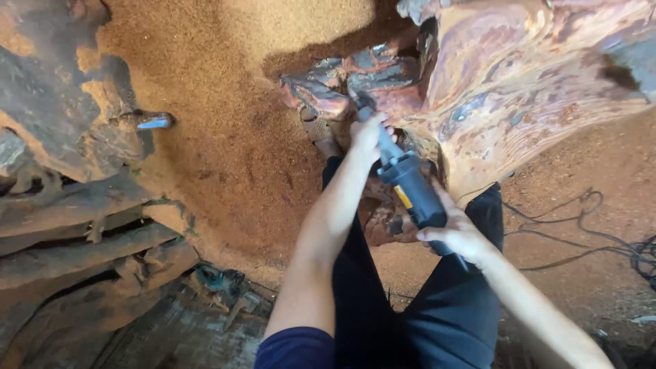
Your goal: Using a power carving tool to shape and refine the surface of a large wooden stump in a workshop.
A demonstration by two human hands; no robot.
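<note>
Nearest, dark trousers (pixel 437 307) and a navy sleeve (pixel 295 348) are seen, from which both bare forearms reach forward. The right hand (pixel 456 234) is wrapped round the rear body of a dark blue, cylindrical handheld power grinder (pixel 408 183), its fingers closed on the casing. The left hand (pixel 367 135) is clamped, fingers closed, on the tool's slim neck further up. The grinder's long axis runs from lower right to upper left, its working tip pointed into a dark recess of the large reddish-brown gnarled wood stump (pixel 506 82). Carving appears to be in progress; steady two-handed pressure seems called for. Beyond, orange sawdust (pixel 225 102) is heaped, and black cables (pixel 588 225) lie across the floor at right.
</note>
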